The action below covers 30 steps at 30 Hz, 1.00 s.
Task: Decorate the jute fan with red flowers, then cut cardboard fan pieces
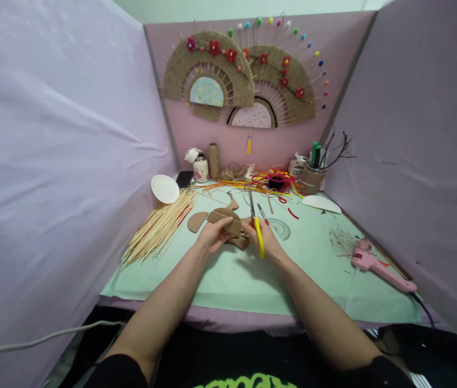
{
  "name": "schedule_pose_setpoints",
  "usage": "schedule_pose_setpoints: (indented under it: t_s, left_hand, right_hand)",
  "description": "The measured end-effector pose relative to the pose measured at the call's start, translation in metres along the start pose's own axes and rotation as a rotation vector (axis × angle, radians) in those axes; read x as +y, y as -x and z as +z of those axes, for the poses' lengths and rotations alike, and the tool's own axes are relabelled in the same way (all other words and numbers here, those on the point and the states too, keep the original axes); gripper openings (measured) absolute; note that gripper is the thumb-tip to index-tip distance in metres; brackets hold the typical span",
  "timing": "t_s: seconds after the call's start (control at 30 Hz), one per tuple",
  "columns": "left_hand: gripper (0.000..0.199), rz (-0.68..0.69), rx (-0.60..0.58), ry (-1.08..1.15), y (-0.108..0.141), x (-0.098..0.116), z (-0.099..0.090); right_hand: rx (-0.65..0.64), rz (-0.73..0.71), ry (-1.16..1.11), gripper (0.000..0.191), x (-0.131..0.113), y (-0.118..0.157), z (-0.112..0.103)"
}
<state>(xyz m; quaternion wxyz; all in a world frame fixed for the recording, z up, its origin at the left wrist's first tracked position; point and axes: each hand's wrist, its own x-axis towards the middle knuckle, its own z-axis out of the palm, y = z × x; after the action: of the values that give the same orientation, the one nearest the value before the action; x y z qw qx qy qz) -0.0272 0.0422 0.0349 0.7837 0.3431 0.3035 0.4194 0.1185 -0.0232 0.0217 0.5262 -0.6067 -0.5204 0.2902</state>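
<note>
My left hand (212, 235) is closed on a rounded piece of brown cardboard (232, 220), thumb on top, above the middle of the table. At its right, my right hand (264, 237) is closed around yellow-handled scissors (260, 237), whose blades point away from me. The fingertips of my right hand are close to the cardboard's right edge; whether they touch it is unclear. Further cardboard scraps (238, 242) lie beneath my hands. A half-round cardboard piece (197, 221) rests to the left. Just beyond the scissors are a red and grey pen (263, 214) and a clear protractor (280, 229).
Thin wooden sticks (158, 229) and a white bowl (165, 189) are at left. A pink glue gun (382, 269) with a cord lies at right. Coloured pipe cleaners (228, 185), a jar (201, 168) and a pen holder (311, 179) line the back, below decorated fans (212, 64).
</note>
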Motion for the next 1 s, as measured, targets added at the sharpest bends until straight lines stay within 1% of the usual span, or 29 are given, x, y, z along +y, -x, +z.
schedule_pose_setpoints:
  t_s: [0.13, 0.23, 0.33, 0.5, 0.63, 0.87, 1.0]
  left_hand:
    - [0.025, 0.029, 0.027, 0.083, -0.001, 0.004, -0.001]
    - [0.027, 0.059, 0.041, 0.108, -0.001, 0.005, -0.001]
    - [0.026, 0.083, 0.036, 0.117, -0.001, 0.004, 0.0]
    - [0.023, 0.103, 0.08, 0.135, -0.003, 0.003, -0.002]
    - [0.023, 0.106, 0.092, 0.143, -0.004, 0.003, -0.003]
    - [0.022, 0.099, 0.089, 0.138, -0.003, 0.004, -0.002]
    - [0.022, 0.101, 0.08, 0.127, -0.003, 0.003, -0.002]
  right_hand:
    - [-0.107, -0.057, 0.234, 0.038, 0.006, 0.0, -0.002]
    - [-0.175, -0.059, 0.306, 0.04, 0.011, 0.001, -0.001]
    - [-0.167, -0.082, 0.336, 0.043, 0.014, 0.002, 0.0]
    - [-0.131, -0.111, 0.421, 0.039, 0.012, 0.004, -0.001]
    - [-0.136, -0.101, 0.466, 0.039, 0.006, 0.006, -0.003]
    - [-0.171, -0.078, 0.461, 0.042, -0.001, 0.008, -0.007]
    - [-0.17, -0.037, 0.548, 0.041, -0.007, 0.009, -0.008]
